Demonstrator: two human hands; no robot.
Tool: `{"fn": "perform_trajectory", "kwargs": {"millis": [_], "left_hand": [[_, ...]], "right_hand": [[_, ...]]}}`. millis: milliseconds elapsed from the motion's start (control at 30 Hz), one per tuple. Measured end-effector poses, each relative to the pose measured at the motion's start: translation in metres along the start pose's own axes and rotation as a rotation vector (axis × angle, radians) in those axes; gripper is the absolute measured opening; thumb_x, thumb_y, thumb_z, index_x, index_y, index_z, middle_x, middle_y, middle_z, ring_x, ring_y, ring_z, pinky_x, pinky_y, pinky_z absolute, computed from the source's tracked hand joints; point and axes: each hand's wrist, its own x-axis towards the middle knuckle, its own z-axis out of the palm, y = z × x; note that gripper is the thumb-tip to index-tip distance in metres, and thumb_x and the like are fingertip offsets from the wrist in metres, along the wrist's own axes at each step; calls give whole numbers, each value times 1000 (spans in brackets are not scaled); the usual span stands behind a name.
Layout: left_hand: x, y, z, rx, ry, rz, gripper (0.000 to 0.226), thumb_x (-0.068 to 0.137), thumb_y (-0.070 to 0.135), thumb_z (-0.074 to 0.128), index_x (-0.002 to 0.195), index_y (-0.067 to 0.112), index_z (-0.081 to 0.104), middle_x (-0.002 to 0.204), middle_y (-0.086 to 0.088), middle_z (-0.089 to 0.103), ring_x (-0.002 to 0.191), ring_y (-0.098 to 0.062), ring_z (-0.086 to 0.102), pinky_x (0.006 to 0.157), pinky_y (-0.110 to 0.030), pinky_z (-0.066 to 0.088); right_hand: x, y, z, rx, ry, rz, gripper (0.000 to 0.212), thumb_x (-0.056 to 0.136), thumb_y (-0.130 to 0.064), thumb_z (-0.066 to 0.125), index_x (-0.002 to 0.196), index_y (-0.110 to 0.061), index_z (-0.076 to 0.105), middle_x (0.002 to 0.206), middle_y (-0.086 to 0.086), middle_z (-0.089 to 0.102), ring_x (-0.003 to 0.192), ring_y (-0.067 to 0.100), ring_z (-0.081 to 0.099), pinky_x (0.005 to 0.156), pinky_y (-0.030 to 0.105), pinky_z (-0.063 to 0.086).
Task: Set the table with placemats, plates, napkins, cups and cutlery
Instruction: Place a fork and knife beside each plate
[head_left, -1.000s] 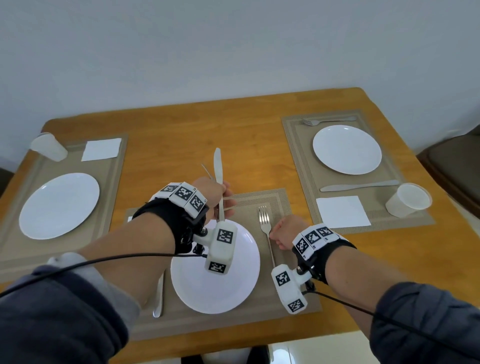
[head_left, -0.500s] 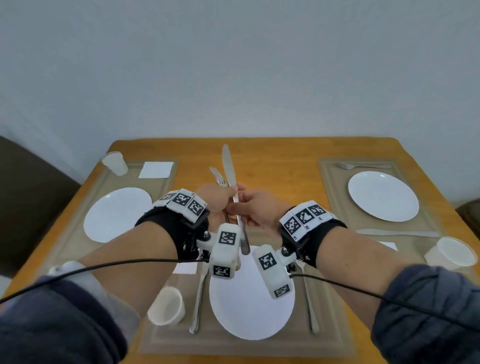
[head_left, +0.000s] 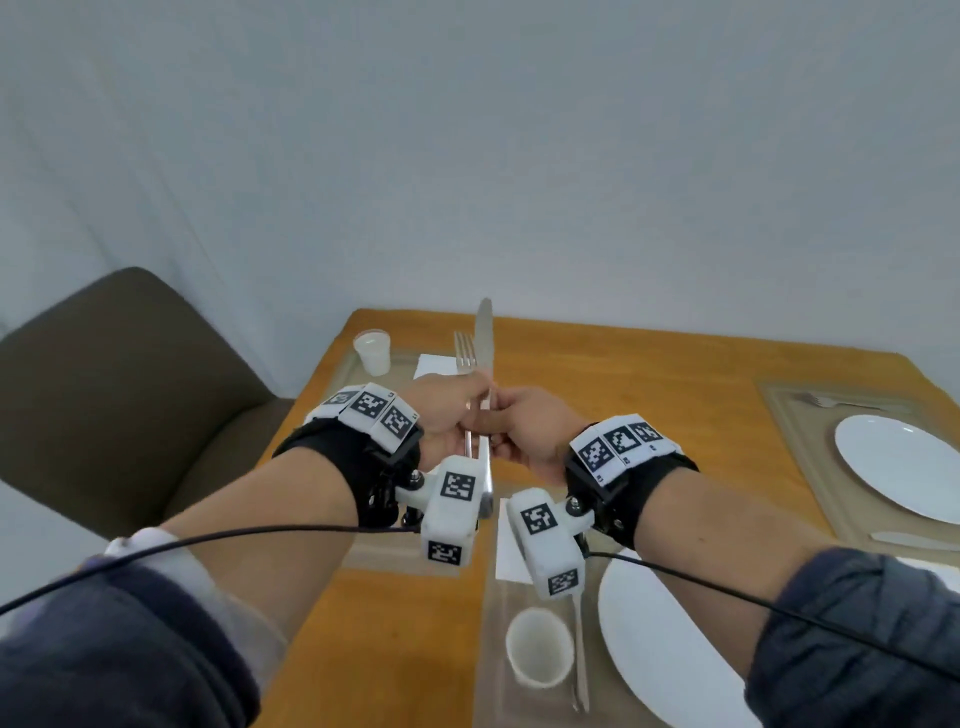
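Since the knife and fork are stiff, smooth, light metal, they should be taken by the handles. Both stand upright above the table. The left hand and right hand are pinched together around their handles. Both look silver, shiny and slim.

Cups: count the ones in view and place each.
2. One cup stands at the table's far left corner; another cup sits near, left of the front plate. Others may be out of frame.
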Motion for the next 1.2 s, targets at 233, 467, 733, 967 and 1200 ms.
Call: {"fn": "perform_trajectory", "kwargs": {"millis": [233,467,733,967,1200], "left_hand": [[21,-14,-9,189,-39,-26,23,96,23,52,106,9,66,95,-7,71,83,-21,67,83,-34,55],[31,-27,-15,243,8,-17,11,95,11,53,95,4,62,87,-14,63,80,-30,62,68,-38,56],[42,-33,-31,413,203,-131,13,98,17,38,98,9,48,75,-5,64,35,-12,41,37,-15,28],[42,-45,-73,477,265,-85,46,84,54,58,87,8,54,57,-1,43,42,-17,34,50,-24,31],[7,-38,-83,518,211,79,34,82,44,68,77,14,53,47,4,45,42,-15,38,51,-27,36]], "right_hand": [[21,9,-30,198,228,87,13,83,-12,75,89,-6,66,62,3,53,44,7,42,42,16,39],[30,19,-19,252,252,80,7,85,-9,71,90,-5,68,70,8,59,47,9,45,47,19,43],[25,18,-21,418,320,115,17,88,6,50,86,-11,52,79,14,63,54,14,40,51,23,41],[19,14,-6,577,211,66,17,96,5,46,90,-10,50,95,16,70,59,16,47,61,25,47],[-6,0,4,614,199,-6,13,97,1,50,88,-7,56,90,9,71,60,12,53,57,19,56]]}}
